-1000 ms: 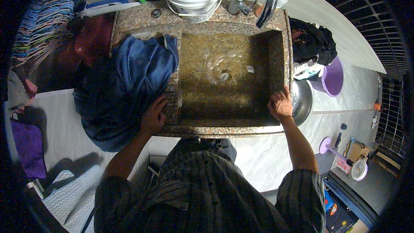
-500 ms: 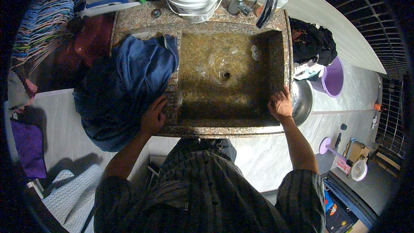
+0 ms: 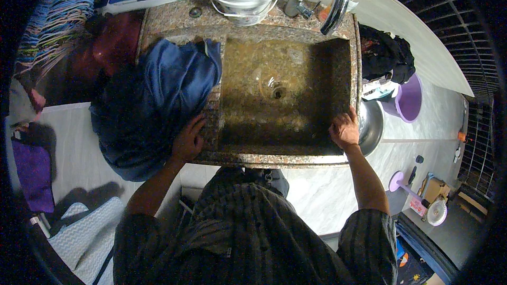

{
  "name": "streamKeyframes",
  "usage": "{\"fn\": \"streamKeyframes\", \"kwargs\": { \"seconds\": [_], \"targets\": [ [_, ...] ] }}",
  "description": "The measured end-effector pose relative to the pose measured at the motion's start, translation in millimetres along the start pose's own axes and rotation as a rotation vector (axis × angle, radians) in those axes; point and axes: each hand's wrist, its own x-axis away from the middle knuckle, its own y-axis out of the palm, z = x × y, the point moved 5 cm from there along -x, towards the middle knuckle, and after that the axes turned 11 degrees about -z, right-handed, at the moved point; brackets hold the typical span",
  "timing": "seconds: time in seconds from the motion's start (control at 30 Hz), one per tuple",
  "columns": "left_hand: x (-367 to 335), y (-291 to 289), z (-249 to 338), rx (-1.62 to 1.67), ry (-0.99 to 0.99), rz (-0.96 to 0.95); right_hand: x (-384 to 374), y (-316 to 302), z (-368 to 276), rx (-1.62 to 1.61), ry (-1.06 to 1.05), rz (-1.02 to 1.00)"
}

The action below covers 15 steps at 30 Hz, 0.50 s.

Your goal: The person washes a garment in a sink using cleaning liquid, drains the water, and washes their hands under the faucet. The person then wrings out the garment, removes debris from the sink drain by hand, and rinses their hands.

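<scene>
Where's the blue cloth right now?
Head view, left of centre: the blue cloth is heaped left of the sink basin, spilling past the counter's left edge, with the left hand at its lower right side.

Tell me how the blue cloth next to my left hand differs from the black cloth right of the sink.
The blue cloth has a slight sheen; the black cloth is darker. The blue cloth looks the larger heap, the black cloth the smaller. The blue cloth lies beside the left hand; the black cloth lies away from both hands. Both are crumpled.
</scene>
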Motion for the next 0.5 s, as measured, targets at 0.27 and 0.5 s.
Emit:
{"fn": "streamKeyframes", "kwargs": {
  "seconds": [0.27, 0.5],
  "targets": [
    [-0.7, -2.8, 4.6, 0.035, -0.008, -0.023, -1.6, -3.4, -1.1, -0.005, 0.028, -0.049],
    [-2.5, -8.1, 9.1, 0.029, 0.033, -0.003, -0.2, 0.6, 2.1, -0.013, 0.017, -0.017]
  ]
}}
